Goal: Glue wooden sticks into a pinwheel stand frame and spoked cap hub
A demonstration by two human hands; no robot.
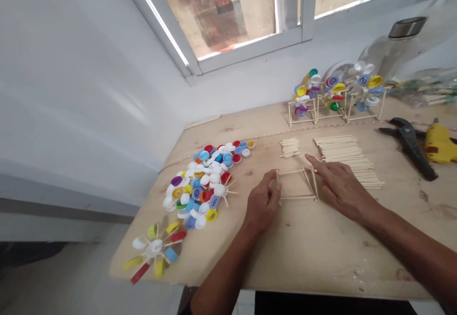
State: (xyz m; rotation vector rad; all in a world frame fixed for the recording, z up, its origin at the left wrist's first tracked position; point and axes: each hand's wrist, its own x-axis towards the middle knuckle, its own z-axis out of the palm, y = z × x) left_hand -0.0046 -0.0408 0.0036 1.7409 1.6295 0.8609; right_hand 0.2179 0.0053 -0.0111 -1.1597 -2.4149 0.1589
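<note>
The stick frame (296, 197) lies on the plywood bench (321, 258) and has no bottle caps yet. Your left hand (262, 203) pinches its left corner; your right hand (342, 186) is open, touching its right side. Behind, three stands with cap wheels (337, 93) look finished.

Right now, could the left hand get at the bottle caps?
Probably yes: the left hand sits beside the bottle caps, only bare board between, though it holds a stick frame.

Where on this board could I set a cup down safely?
Bare plywood lies in front of the left hand and right hand, bordered by the near edge and the bottle caps. Crowded: back right, with pinwheel models, craft sticks, pliers, glue gun.
</note>
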